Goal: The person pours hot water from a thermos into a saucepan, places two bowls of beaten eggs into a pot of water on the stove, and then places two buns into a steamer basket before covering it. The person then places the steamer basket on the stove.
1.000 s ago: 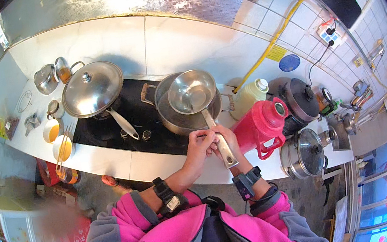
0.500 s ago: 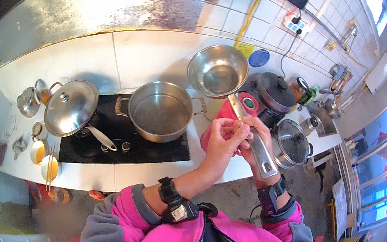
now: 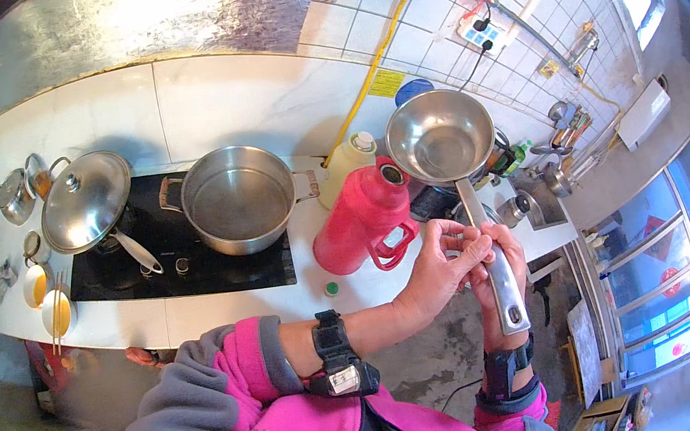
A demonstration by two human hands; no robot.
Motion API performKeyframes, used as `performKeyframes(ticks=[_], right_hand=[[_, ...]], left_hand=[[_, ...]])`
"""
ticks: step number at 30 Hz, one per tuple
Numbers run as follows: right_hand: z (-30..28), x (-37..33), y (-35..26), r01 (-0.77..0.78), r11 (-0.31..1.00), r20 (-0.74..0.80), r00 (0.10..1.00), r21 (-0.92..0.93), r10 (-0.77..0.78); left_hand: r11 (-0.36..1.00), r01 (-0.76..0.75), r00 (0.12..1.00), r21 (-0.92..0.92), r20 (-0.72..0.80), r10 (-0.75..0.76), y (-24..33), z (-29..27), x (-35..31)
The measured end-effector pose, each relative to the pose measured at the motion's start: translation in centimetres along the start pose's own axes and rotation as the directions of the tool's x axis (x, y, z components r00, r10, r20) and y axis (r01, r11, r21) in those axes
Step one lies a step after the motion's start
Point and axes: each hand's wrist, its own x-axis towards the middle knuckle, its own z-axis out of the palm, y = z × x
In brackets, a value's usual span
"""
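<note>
A small steel saucepan [image 3: 441,142] hangs above the counter, its bowl pointing away from me and apparently bare inside. My right hand [image 3: 509,247] is wrapped round its long handle from beneath. In front of the handle, my left hand [image 3: 434,272] has bent fingers pressed together against the right fingertips. Anything pinched between them is too small to make out. Just left of the saucepan stands a pink thermos jug [image 3: 346,224] with an uncovered mouth. A small green cap [image 3: 332,289] lies near the counter edge in front of it.
A two-handled steel pot [image 3: 242,221] and a lidded wok [image 3: 87,199] stand on the black cooktop [image 3: 221,275]. At the left are bowls of yellow liquid, one bowl [image 3: 58,319] with chopsticks across it. A pale jug [image 3: 346,162] stands behind the thermos.
The view has turned right, and the saucepan has moved right over the counter, uncovering the thermos it partly hid. Both hands remain together at the handle.
</note>
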Motion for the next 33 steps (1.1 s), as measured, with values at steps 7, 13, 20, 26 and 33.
performKeyframes(ticks=[7, 13, 20, 26, 33], right_hand=[[-2.6, -0.1, -0.8, 0.023, 0.988, 0.007, 1.000, -0.154, -0.022], [-2.6, 0.3, -1.3, 0.040, 0.968, -0.022, 0.999, -0.246, -0.047], [-3.9, 1.3, -0.8, 0.288, 0.672, 0.085, 0.944, -0.682, -0.319], [-3.9, 1.6, -1.6, 0.101, 0.825, 0.014, 0.994, -0.557, -0.112], [-2.1, 1.5, -1.2, 0.159, 0.719, 0.039, 0.983, -0.677, -0.180]], left_hand=[[0.999, 0.038, 0.999, -0.021, 0.028, -0.037, -2.1, 0.8, 0.3], [0.999, 0.039, 0.999, -0.035, 0.020, -0.038, -2.9, 0.8, 0.7], [0.994, 0.054, 0.998, -0.090, 0.015, -0.053, -3.2, 0.3, 0.8], [0.989, 0.060, 0.998, -0.134, -0.003, -0.061, -3.2, 0.1, 0.8], [0.987, 0.055, 0.998, -0.151, 0.010, -0.054, -3.1, -0.2, 0.8]])
